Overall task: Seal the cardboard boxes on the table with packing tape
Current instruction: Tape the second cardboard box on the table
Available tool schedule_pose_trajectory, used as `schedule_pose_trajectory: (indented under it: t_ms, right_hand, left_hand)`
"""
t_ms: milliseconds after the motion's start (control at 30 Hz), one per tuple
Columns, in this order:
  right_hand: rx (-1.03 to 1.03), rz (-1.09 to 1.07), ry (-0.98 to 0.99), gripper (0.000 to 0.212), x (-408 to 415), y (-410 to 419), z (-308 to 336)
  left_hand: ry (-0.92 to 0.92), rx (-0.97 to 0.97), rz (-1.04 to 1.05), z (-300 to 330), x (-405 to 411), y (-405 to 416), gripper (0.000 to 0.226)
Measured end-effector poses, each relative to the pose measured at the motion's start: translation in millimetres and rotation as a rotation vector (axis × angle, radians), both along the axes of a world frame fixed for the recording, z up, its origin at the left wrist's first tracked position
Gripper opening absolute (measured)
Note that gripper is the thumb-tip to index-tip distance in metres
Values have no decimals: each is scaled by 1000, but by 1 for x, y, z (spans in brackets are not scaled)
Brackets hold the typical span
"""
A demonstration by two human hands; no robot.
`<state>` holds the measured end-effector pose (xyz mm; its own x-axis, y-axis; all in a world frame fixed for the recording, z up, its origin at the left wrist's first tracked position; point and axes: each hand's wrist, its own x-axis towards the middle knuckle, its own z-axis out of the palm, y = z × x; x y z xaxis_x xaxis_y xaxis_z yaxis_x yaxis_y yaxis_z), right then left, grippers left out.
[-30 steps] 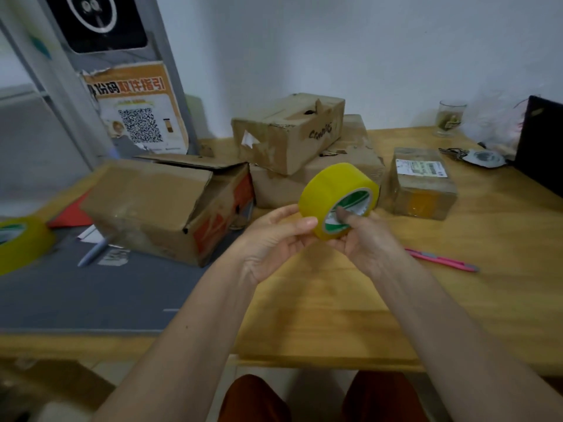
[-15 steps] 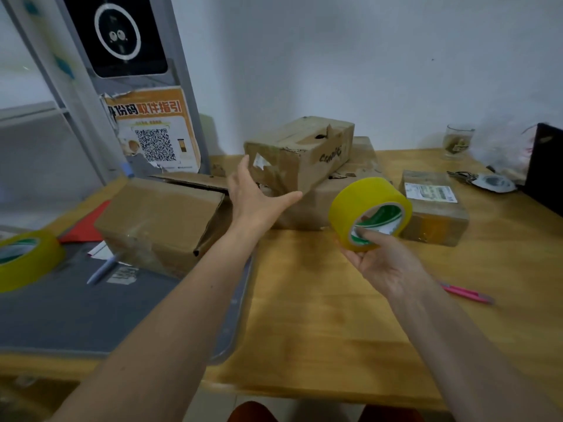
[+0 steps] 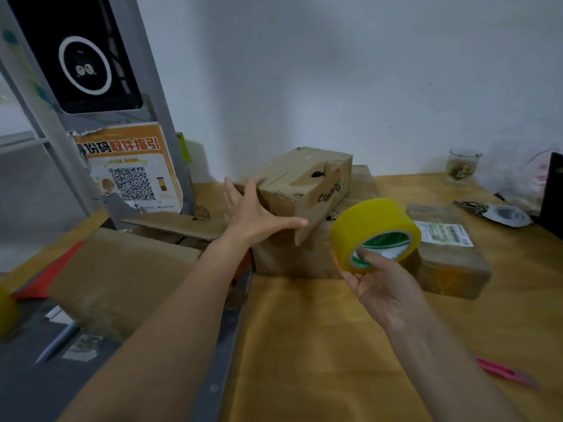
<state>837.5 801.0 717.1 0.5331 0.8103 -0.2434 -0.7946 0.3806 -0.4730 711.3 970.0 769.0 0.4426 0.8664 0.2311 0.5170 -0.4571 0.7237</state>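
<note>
- The left hand (image 3: pixel 256 214), which half a second ago hovered with fingers spread just short of the boxes, now lies against the near end of the top cardboard box (image 3: pixel 304 181); fingers straight and wide, thumb pointing right along the box's lower edge
- The right hand (image 3: pixel 382 286) holds the yellow packing tape roll (image 3: pixel 376 234) as before, above the wooden table (image 3: pixel 320 345); a finger hooked into the core, thumb under the rim
- The top box sits tilted on a larger box (image 3: pixel 292 257); dark handwriting on its side is not legible
- A small parcel (image 3: pixel 447 263) right of the roll carries a white shipping label, print too fine to read
- An orange poster (image 3: pixel 128 169) at left shows a QR code and Chinese characters reading 取件指引
</note>
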Motion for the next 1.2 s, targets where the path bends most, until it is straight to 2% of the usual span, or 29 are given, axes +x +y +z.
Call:
schedule_pose_trajectory:
  t_ms: [100, 167, 333, 500, 633, 900, 1067, 1200]
  right_hand:
    - [1, 0, 31, 37, 2, 7, -3]
    - [2, -6, 71, 34, 1, 8, -5]
    - [25, -49, 83, 24, 3, -5, 4]
    - [102, -156, 88, 29, 7, -39, 21]
    - [131, -191, 95, 18, 2, -69, 32]
    - [106, -183, 86, 30, -21, -114, 19]
    - [63, -186, 116, 13, -36, -132, 3]
    - [42, -206, 136, 10, -40, -145, -8]
  left_hand:
    - [-80, 61, -3, -7, 2, 4, 103]
    - [-132, 99, 11, -11, 4, 0, 96]
    - [-217, 195, -9, -16, 10, -36, 100]
    - [-315, 267, -49, -27, -8, -82, 110]
    - [-311, 266, -51, -44, -32, -116, 111]
    - [-295, 225, -71, -88, -90, -196, 110]
    - [-285, 288, -98, -103, -118, -231, 110]
    - [-185, 204, -170, -115, -139, -240, 106]
